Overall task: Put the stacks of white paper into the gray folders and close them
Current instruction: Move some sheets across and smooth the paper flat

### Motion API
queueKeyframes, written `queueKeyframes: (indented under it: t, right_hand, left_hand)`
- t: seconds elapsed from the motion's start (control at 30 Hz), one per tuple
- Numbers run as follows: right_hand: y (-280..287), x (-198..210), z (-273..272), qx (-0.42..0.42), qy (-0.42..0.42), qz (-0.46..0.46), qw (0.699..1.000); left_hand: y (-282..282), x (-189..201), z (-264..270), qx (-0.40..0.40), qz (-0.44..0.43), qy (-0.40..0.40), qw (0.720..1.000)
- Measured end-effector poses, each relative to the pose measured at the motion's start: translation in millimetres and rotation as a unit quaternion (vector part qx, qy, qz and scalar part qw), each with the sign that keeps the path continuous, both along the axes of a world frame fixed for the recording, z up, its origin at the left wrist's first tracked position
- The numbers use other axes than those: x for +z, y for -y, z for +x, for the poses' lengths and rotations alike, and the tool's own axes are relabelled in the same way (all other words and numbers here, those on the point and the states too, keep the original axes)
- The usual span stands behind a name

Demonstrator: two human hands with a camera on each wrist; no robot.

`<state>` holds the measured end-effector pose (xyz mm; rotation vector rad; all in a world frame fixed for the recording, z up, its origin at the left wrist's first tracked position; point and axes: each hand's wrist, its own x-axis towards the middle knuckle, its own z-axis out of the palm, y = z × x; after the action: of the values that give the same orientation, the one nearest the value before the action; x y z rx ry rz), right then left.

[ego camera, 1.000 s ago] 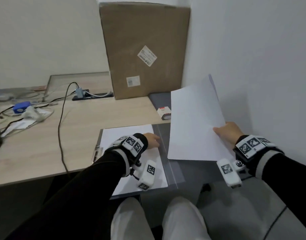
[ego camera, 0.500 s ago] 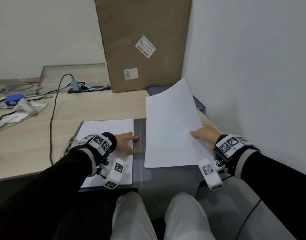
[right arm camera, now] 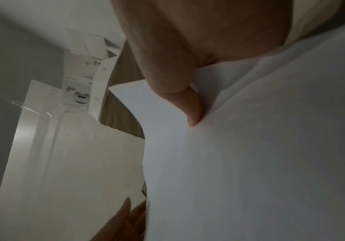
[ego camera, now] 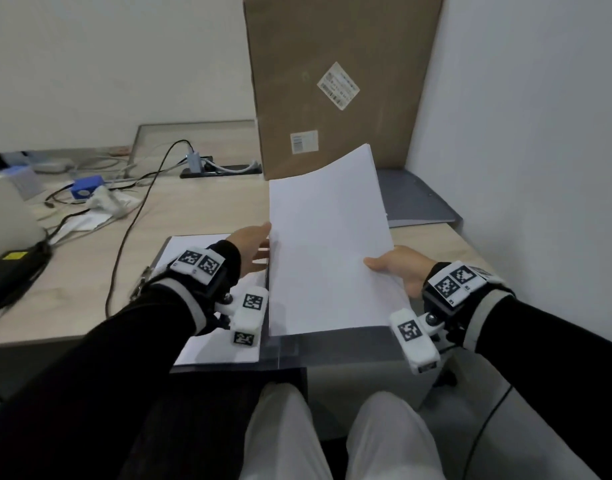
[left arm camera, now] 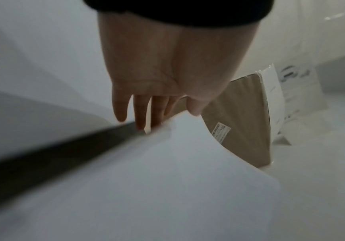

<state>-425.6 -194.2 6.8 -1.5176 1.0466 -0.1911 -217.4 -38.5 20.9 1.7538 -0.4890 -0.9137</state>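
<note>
- Stack of white paper [ego camera: 327, 251]: held above the right half of the open gray folder [ego camera: 332, 344] at the near edge of the desk [ego camera: 200, 209]; its far end curls upward and its near edge meets the folder's gray leaf.
- Right hand [ego camera: 400, 268]: its grip pinches the stack's right edge, thumb on top and fingers beneath.
- Left hand [ego camera: 252, 249]: fingers straight and relaxed, touching the stack's left edge; it holds nothing.
- Risk: a one-sided pinch may let the thin, limp sheets fan or slide apart; the stack may land askew across the spine and crease when the cover shuts.
- Risk: the folder overhangs the near edge of the desk, so downward pressure there could tip it.
- Materials: paper smooth, matte, flexible; folder stiff, flat, with a translucent strip along the spine and a sheet already lying on its left leaf.
- Surroundings: a tall cardboard box [ego camera: 332, 81] stands at the far side; a closed gray folder [ego camera: 415, 199] lies at far right.
</note>
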Motion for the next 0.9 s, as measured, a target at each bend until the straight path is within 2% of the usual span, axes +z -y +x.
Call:
queueKeyframes:
  t: [0.07, 0.1, 0.2, 0.23, 0.27, 0.3, 0.33, 0.37, 0.43, 0.5, 0.63, 0.7, 0.9]
  right_hand:
    - [-6, 0, -2, 0.017, 0.012, 0.031, 0.999]
    - [-5, -1, -3, 0.032, 0.013, 0.045, 0.998]
    - [-4, -8, -13, 0.089, -0.020, 0.077, 0.993]
    - [-1, -10, -17, 0.102, -0.023, 0.089, 0.990]
    - [1, -11, -23, 0.117, -0.028, 0.098, 0.988]
    - [5, -12, -29, 0.126, -0.038, 0.096, 0.987]
    - [9, -12, -33, 0.124, -0.057, 0.084, 0.987]
    - [11, -13, -37, 0.112, -0.071, 0.065, 0.989]
    - [16, -14, -43, 0.069, -0.084, 0.030, 0.994]
    - [19, -15, -46, 0.025, -0.100, 0.004, 0.995]
    - [20, -14, -41, -0.017, -0.106, -0.021, 0.994]
    - [21, -11, -37, -0.029, -0.100, -0.032, 0.994]
    - [27, -5, -29, -0.027, -0.098, -0.037, 0.994]
  left_hand:
    - [9, 0, -8, 0.034, -0.020, -0.030, 0.999]
    - [13, -2, -10, 0.035, -0.010, -0.010, 0.999]
    - [20, -23, -12, 0.032, 0.107, 0.096, 0.989]
    - [21, -26, -18, 0.002, 0.158, 0.141, 0.977]
    - [20, -26, -24, -0.042, 0.212, 0.205, 0.954]
    - [17, -21, -36, -0.102, 0.272, 0.276, 0.916]
    - [15, -21, -44, -0.163, 0.325, 0.366, 0.856]
    - [13, -21, -48, -0.214, 0.379, 0.420, 0.797]
    - [14, -29, -50, -0.268, 0.423, 0.480, 0.721]
    - [15, -30, -50, -0.291, 0.429, 0.493, 0.699]
    - [22, -25, -46, -0.345, 0.446, 0.526, 0.637]
    - [26, -22, -44, -0.353, 0.459, 0.526, 0.623]
    - [34, -18, -40, -0.340, 0.461, 0.519, 0.634]
